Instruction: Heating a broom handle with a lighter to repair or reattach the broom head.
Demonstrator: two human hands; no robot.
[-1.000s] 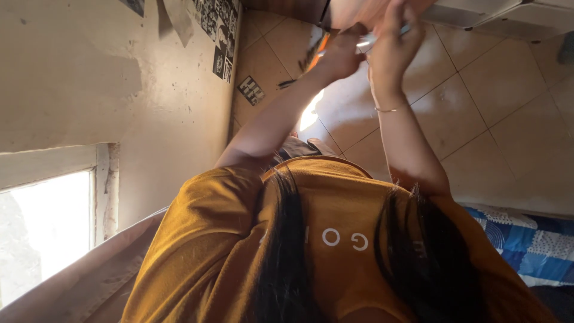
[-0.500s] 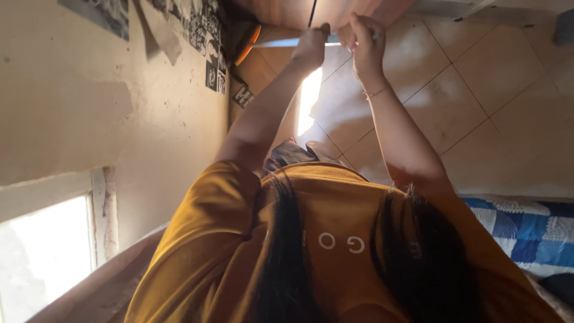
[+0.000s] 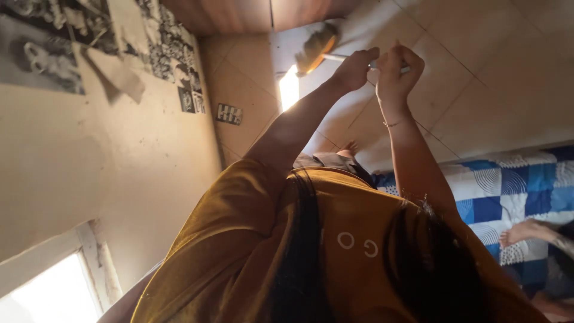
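Broom handle (image 3: 347, 58), a thin pale rod, lay across both fists above the tiled floor (image 3: 478, 78), and its orange-backed brush head (image 3: 315, 46) sat at the handle's far end, near a bright sun patch. Left hand (image 3: 355, 69) was curled shut around the handle on the side nearer the brush head; right hand (image 3: 396, 72) was clenched on it just beside the left, a thin bracelet (image 3: 391, 123) on its wrist. Well away from the handle lay a blue-and-white quilt (image 3: 508, 191).
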